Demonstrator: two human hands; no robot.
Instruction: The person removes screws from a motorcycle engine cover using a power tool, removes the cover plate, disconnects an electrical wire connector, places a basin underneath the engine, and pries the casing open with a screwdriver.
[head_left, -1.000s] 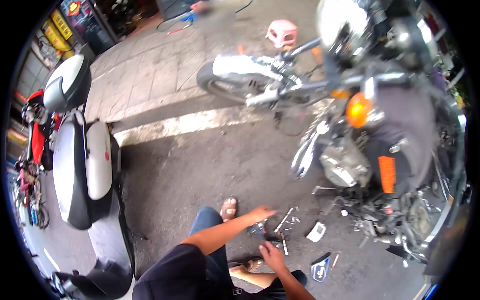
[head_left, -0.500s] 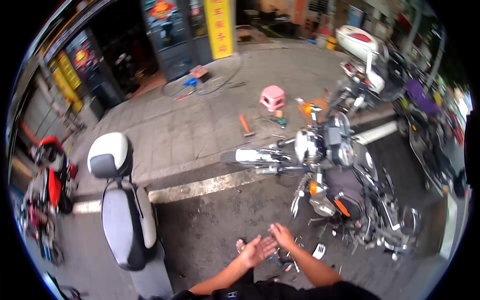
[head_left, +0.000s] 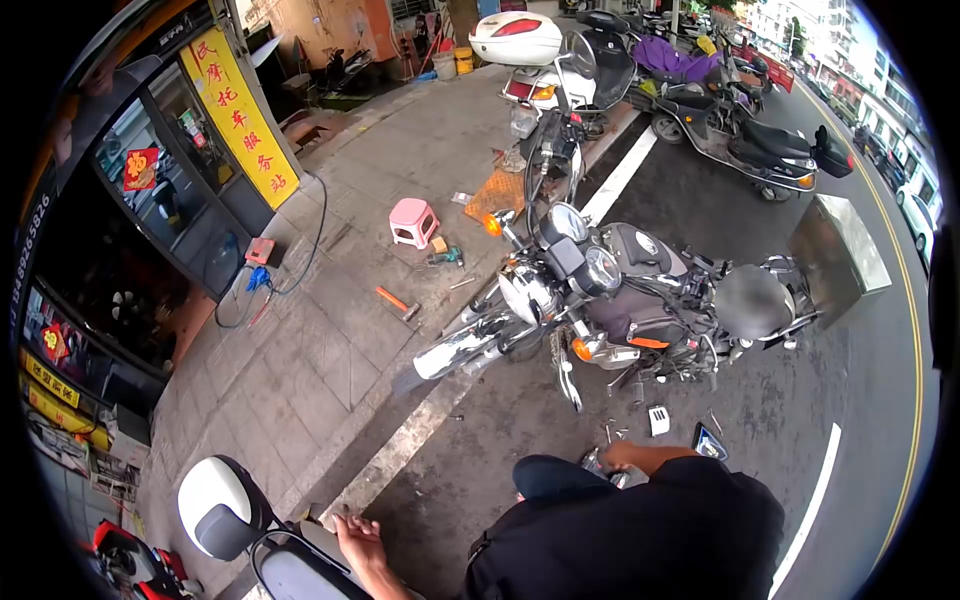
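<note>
Head view, outdoors, roadside.

Left grip (head_left: 361,546): released, fingers loosely spread and slightly bent, nothing seen in them. Position: near left, just beside the grey seat (head_left: 308,574) of a parked scooter; contact cannot be told. White top box (head_left: 213,506) stands at the left end of that seat.

Right grip (head_left: 618,456): low over the asphalt, arm reaching out from the dark shirt (head_left: 620,535). Fingers partly hidden and small; cannot tell whether clenched or grasping something. Metal tools (head_left: 591,462) lie on the ground just left of it, beside the bent knee (head_left: 560,476); further small parts on the far side. Individual shapes too small to identify.

To the right of this grip, on the ground: white slotted piece (head_left: 658,420), somewhat farther off; blue-and-black packet (head_left: 710,441), farther right.

Motorcycle (head_left: 640,250): beyond the tools, centre to right, chrome front fender pointing left toward the kerb (head_left: 400,458). Round patch over its rear is blurred.

Pavement, far left of the motorcycle: hammer (head_left: 398,303) with orange handle, lying flat; green power drill (head_left: 446,257); pink stool (head_left: 413,222), upright, near the drill; red box (head_left: 260,251) farther left, by a hose. Yellow sign (head_left: 237,118) upright at the shopfront. Grey metal box (head_left: 838,245) on the right, near the road.
</note>
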